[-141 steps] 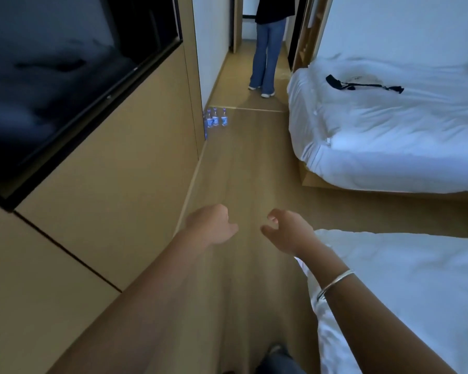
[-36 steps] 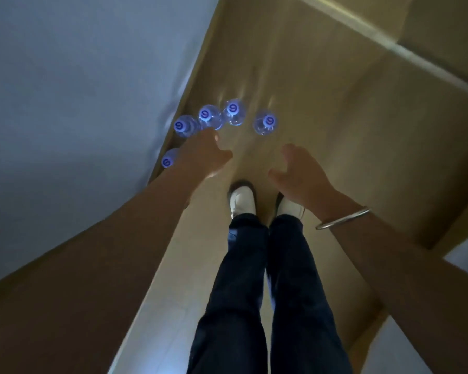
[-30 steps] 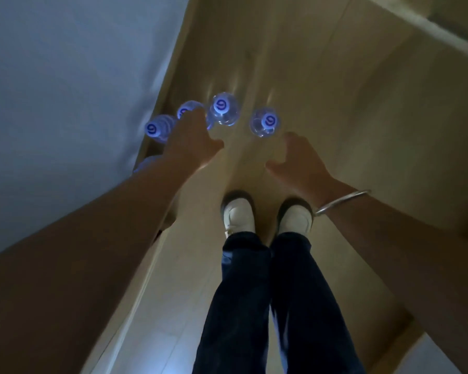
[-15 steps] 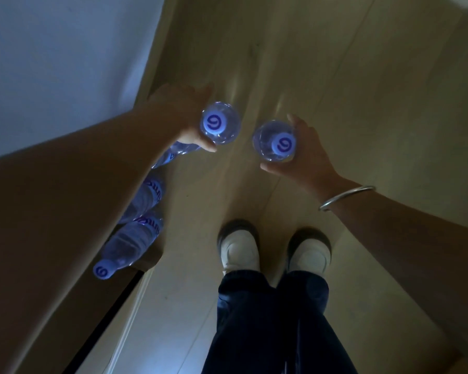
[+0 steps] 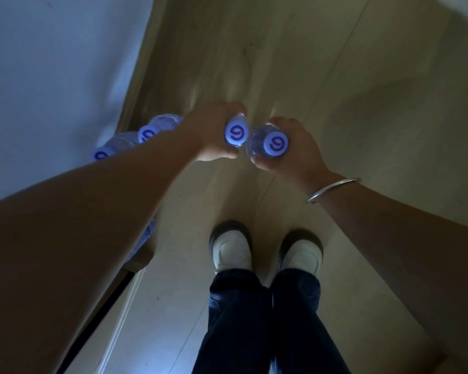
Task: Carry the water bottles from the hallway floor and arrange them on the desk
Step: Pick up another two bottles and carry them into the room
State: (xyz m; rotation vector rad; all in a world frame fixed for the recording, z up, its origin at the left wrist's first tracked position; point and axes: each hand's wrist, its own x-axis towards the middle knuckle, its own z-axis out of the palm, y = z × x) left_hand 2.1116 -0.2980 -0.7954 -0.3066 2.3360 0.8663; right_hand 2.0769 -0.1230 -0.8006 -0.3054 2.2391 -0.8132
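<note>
I look straight down at the wooden hallway floor. My left hand (image 5: pixel 214 133) is wrapped around a clear water bottle (image 5: pixel 236 134) with a white cap bearing a purple mark. My right hand (image 5: pixel 292 147), with a metal bangle on its wrist, grips a second water bottle (image 5: pixel 273 143) of the same kind. The two caps sit side by side, almost touching. Two more bottles (image 5: pixel 146 133) stand by the wall, partly hidden behind my left forearm. A further bottle (image 5: pixel 149 230) peeks out below that arm.
A white wall (image 5: pixel 52 76) runs along the left with a wooden skirting (image 5: pixel 138 85). My two white shoes (image 5: pixel 231 251) and dark trousers are directly below the hands. Wooden floor (image 5: pixel 362 103) stretches to the right.
I walked down the hallway to the bottles and bent over them. Both hands have closed fully on a bottle each and brought the two together.
</note>
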